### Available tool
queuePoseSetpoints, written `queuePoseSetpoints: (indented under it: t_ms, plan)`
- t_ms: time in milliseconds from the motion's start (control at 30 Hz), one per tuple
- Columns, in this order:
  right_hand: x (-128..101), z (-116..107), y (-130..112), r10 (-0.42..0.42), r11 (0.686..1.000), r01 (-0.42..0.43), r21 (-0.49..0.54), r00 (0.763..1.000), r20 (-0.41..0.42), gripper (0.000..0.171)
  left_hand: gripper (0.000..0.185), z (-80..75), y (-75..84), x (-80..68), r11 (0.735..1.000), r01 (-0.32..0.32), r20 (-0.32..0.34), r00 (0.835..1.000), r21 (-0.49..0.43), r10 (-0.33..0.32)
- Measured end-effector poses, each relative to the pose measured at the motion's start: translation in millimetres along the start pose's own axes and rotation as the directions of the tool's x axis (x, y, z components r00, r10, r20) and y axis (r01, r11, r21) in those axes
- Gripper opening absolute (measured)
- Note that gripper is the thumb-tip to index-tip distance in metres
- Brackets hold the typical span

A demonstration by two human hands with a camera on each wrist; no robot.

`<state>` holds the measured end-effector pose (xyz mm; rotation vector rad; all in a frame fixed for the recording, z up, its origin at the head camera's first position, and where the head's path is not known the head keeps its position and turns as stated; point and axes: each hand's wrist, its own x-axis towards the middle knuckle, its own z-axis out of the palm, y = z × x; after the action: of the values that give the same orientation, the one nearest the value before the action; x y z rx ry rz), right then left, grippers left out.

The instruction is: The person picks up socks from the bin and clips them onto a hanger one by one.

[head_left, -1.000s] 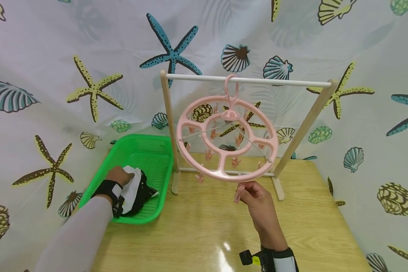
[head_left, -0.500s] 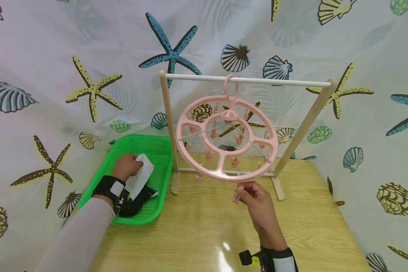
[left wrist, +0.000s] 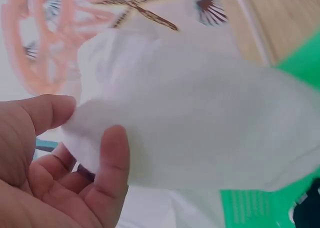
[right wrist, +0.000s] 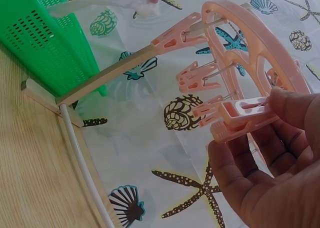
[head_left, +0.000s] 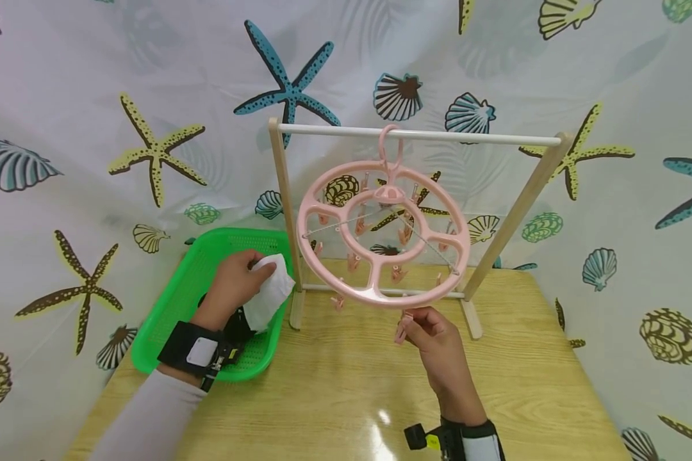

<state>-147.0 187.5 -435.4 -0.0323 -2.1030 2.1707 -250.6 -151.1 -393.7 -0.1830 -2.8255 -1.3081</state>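
Observation:
Above the green basket (head_left: 164,307), my left hand (head_left: 230,288) pinches a white cloth (head_left: 270,298) near its upper end. In the left wrist view the cloth (left wrist: 190,113) spreads out long and soft, its thin end running off over the basket. Black fabric (head_left: 239,326) lies in the basket, partly hidden by my left hand and wrist. My right hand (head_left: 435,339) pinches a pink clothespin (right wrist: 245,110) that hangs at the front edge of the round pink clip hanger (head_left: 375,294). Whether the clothespin's jaws are parted is hard to tell.
The hanger hooks over the white bar (head_left: 473,136) of a wooden-legged stand (head_left: 519,211). Several other pink clothespins (head_left: 398,274) dangle below its rings. All stands on a wood-grain table (head_left: 334,384) before a shell-and-starfish patterned sheet (head_left: 207,64).
My left hand has lifted the white cloth off the black fabric and carried it up and right, to the basket's right rim. The right hand stays at the clothespin.

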Motion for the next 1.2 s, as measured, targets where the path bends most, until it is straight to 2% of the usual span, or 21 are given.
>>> queuePoseSetpoints:
  t_ms: [200,300,433,667,900,1033,1200]
  plan:
    - [-1,0,-1,-0.002,1.000,0.002,0.013,1.000,0.007,0.018,0.022,5.7,21.2,-18.3,0.992,0.012,0.027,1.000,-0.123,-0.009]
    - [-1,0,0,-0.009,1.000,0.009,0.014,1.000,0.007,0.019,0.024,11.9,25.4,-26.1,0.976,0.009,0.050,0.999,-0.218,0.002]
    - [-1,0,1,-0.018,1.000,0.018,0.022,1.000,0.011,0.019,0.034,20.3,28.0,-35.9,0.958,0.018,0.070,0.998,-0.286,0.002]
    - [-1,0,2,-0.019,0.999,0.018,0.041,1.000,0.014,0.020,0.025,28.8,32.0,-50.4,0.977,0.003,0.042,0.999,-0.213,0.006]
    - [-2,2,0,-0.039,0.999,0.038,0.032,0.999,0.017,0.025,0.019,35.4,37.4,-60.8,0.986,-0.056,0.040,0.997,-0.157,0.063]
    - [-2,2,0,-0.046,0.998,0.045,0.031,0.999,0.025,0.025,0.014,50.1,44.5,-70.3,0.984,-0.086,0.066,0.993,-0.157,0.098]
    - [-4,4,0,-0.032,0.999,0.031,0.043,0.999,0.024,0.023,0.010,78.1,48.8,-81.2,0.971,-0.138,0.123,0.979,-0.195,0.163]
